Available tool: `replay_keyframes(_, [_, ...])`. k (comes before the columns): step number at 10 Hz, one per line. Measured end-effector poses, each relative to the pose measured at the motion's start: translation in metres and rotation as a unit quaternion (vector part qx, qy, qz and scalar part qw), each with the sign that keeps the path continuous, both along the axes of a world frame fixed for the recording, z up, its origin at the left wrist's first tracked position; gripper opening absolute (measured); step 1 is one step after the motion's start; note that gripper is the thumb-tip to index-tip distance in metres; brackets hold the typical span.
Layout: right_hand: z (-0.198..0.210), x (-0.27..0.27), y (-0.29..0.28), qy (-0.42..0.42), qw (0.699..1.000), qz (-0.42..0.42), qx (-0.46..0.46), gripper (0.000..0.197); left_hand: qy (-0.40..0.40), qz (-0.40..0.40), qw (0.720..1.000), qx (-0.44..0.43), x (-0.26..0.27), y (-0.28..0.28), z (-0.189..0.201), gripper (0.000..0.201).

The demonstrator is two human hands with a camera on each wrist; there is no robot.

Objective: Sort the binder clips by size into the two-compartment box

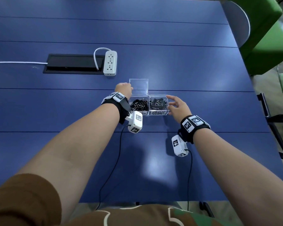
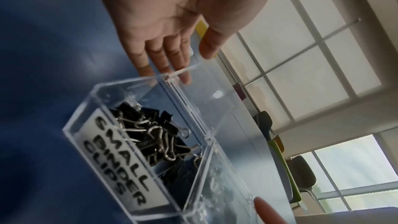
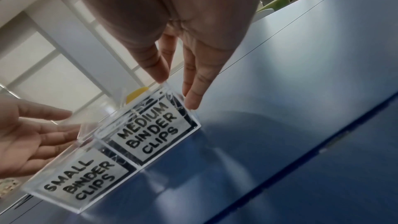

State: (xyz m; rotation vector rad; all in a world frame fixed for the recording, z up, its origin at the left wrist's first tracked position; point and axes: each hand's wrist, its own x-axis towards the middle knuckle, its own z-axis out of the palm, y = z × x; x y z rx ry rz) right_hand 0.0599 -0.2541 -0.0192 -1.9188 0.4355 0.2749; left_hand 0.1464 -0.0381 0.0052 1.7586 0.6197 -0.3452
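A clear two-compartment box (image 1: 158, 113) stands mid-table, labelled "SMALL BINDER CLIPS" on the left and "MEDIUM BINDER CLIPS" on the right. Black small clips (image 2: 150, 135) fill the left compartment, whose lid (image 1: 138, 86) stands upright and open. Black medium clips (image 1: 158, 103) lie under the shut right lid. My left hand (image 1: 123, 90) reaches to the open lid's left edge, and its straight fingers (image 2: 163, 60) touch the back corner by the hinge. My right hand (image 1: 176, 105) rests at the box's right end, with the thumb (image 3: 157, 69) on the top corner and the fingers along the side wall.
A white power strip (image 1: 110, 63) lies beside a black cable hatch (image 1: 73, 63) at the back left, with a white cable (image 1: 15, 62) running off left. The blue table's right edge (image 1: 252, 88) borders a grey chair back and green seats (image 1: 268, 38).
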Motion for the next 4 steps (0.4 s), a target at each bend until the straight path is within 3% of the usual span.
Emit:
replay_keyframes(1, [0.000, 0.000, 0.001, -0.003, 1.000, -0.021, -0.020, 0.045, -0.051, 0.005, 0.998, -0.036, -0.012, 0.000, 0.015, 0.022])
replay_keyframes(2, [-0.004, -0.001, 0.001, -0.008, 0.999, -0.028, -0.035, 0.045, -0.073, -0.101, 0.991, 0.050, -0.030, 0.006, 0.009, 0.019])
replay_keyframes(3, [-0.004, -0.002, 0.003, -0.014, 0.999, -0.004, -0.049, 0.043, -0.080, -0.143, 0.975, 0.148, -0.042, 0.010, 0.000, 0.027])
replay_keyframes(4, [-0.002, 0.001, -0.004, -0.014, 0.999, -0.017, -0.033, 0.043, -0.087, -0.107, 0.979, 0.148, -0.052, 0.020, -0.010, 0.032])
